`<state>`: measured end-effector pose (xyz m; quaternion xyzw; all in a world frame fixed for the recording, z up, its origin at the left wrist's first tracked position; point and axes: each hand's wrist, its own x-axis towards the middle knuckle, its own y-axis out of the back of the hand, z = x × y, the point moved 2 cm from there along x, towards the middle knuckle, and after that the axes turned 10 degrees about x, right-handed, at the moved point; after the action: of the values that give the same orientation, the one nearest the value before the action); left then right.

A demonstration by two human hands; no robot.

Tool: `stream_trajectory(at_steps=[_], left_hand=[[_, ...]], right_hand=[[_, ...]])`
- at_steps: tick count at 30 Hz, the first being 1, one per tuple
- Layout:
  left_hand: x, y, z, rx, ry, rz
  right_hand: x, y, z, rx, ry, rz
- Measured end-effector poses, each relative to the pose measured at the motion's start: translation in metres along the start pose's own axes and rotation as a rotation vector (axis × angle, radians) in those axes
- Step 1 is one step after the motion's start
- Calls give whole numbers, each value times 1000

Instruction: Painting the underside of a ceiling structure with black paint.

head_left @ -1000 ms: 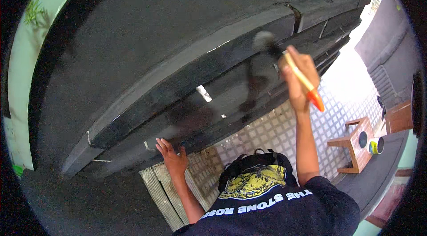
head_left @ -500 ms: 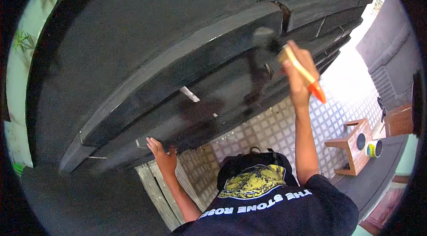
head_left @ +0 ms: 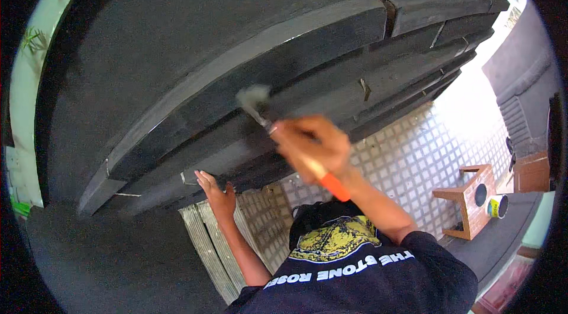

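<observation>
My right hand [head_left: 310, 148] grips a paintbrush [head_left: 257, 104] with a yellow and orange handle; its head, blurred by motion, is over the face of the long, curved dark grey ledge [head_left: 225, 77]. Lower and to the left, my left hand [head_left: 216, 193] is open, fingers spread at the edge of a lower grey step [head_left: 160, 190]. Several thin pale marks show on the stepped surfaces, and a dark gap cuts the top ledge toward the right.
A small wooden stool [head_left: 470, 219] on the right carries a dark round lid [head_left: 480, 194] and a pail [head_left: 497, 206]. Tiled floor [head_left: 408, 166] lies below, ribbed boards [head_left: 204, 240] at lower left, a grey wall [head_left: 515, 65] at right, a pale green edge [head_left: 32, 89] at far left.
My right hand and the brush have swept leftward and down along the ledge, from near the gap to mid-ledge. My left hand has shifted slightly left and up in the picture, still open.
</observation>
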<state>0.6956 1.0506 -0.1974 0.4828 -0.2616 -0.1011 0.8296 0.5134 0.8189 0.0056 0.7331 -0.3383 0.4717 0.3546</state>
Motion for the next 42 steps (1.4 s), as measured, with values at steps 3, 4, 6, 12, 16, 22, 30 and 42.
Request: stream_trajectory(at_steps=[3,4,6,12,16,22,30,42], left_hand=[[-1,2,2,13,-7,9],[0,2,4,28,-15,5],[-2,6,2,36,-43,27],[1,19,15,75,-32,29],[7,27,32,91,1,-18],[14,44,64,108,-38,-32],[30,72,124,77,-50,-98],[65,111,189,90,-192,-190]], right_hand=[[5,-3,-7,64,105,-27],[1,8,-5,50,27,47],[-1,33,2,20,-84,276],[43,137,27,-660,-187,393],[49,118,21,-602,-182,300],[49,80,3,-413,-288,233],[76,67,-4,-350,-259,186],[123,35,-17,-177,-263,191]])
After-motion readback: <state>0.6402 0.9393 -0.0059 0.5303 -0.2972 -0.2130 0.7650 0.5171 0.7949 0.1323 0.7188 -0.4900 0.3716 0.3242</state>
